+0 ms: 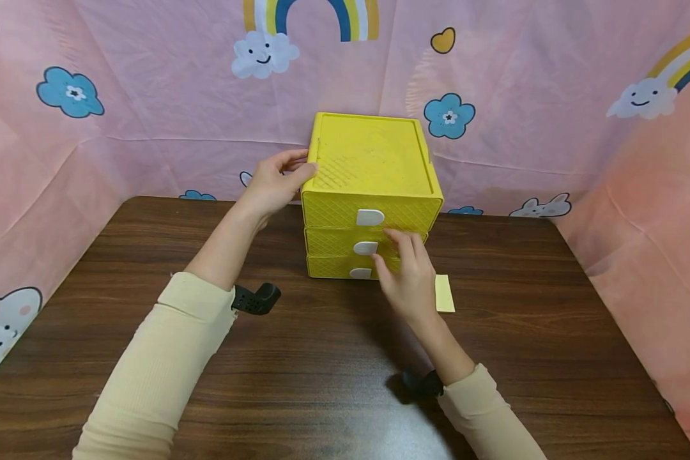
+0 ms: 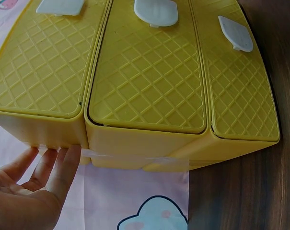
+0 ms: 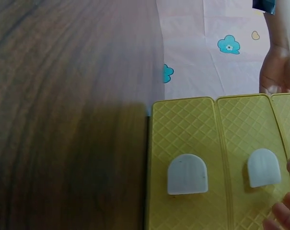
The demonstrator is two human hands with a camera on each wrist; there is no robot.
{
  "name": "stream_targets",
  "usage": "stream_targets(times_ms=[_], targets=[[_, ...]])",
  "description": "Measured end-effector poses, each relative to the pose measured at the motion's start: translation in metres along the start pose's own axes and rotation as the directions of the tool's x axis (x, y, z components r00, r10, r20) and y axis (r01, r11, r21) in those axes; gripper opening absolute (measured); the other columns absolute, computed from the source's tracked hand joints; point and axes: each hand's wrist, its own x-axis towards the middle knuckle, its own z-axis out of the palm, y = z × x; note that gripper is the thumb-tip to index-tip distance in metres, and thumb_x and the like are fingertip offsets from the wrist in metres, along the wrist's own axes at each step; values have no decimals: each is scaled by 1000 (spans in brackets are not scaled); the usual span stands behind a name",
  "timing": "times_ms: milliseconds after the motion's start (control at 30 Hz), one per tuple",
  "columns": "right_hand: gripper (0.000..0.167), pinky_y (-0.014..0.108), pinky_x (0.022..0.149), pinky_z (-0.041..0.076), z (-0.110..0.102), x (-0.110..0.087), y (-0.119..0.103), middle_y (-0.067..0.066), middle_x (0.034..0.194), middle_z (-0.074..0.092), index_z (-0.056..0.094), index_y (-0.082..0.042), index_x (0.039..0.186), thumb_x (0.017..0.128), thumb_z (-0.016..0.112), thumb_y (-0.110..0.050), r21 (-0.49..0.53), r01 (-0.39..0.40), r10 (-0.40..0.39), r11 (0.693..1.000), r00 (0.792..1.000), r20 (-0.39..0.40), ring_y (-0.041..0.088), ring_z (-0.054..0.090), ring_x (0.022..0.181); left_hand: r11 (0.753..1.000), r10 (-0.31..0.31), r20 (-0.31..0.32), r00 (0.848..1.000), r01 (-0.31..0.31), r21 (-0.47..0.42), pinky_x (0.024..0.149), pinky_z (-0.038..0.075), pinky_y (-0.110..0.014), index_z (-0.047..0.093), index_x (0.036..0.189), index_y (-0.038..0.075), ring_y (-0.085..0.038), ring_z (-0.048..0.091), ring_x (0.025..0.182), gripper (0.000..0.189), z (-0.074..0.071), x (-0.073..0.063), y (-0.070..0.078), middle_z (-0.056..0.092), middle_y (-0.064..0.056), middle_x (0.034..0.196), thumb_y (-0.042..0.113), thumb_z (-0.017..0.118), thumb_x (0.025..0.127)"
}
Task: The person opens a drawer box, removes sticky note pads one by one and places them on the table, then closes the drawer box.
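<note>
Two hands, both loosely spread: my left hand (image 1: pixel 277 184) touches the left side of the yellow plastic three-drawer box (image 1: pixel 374 156) on the brown wooden worktop (image 1: pixel 310 364); my right hand (image 1: pixel 409 278) is just beside its white rounded middle tab (image 1: pixel 365 248). I think steady bracing and straight pulling are best.

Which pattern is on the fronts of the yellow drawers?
A diamond lattice covers the drawer fronts; it shows best in the left wrist view.

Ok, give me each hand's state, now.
Left hand: open, touching the side of the yellow drawer unit.
Right hand: open, holding nothing, near the middle white tab.
</note>
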Motion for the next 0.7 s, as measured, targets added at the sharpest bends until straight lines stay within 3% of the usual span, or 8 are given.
stream_targets(times_ms=[700], targets=[[34,29,69,55,22,-8,-4,12,89,55,58,-2,105,75,74,-5,73,-97,96,993,995,12,21,60,78,1000,3,-1,1000,-3,4,84,52,-34,40,140,19,-21,58,102,51,1,-2,1,46,-7,133,34,52,93]])
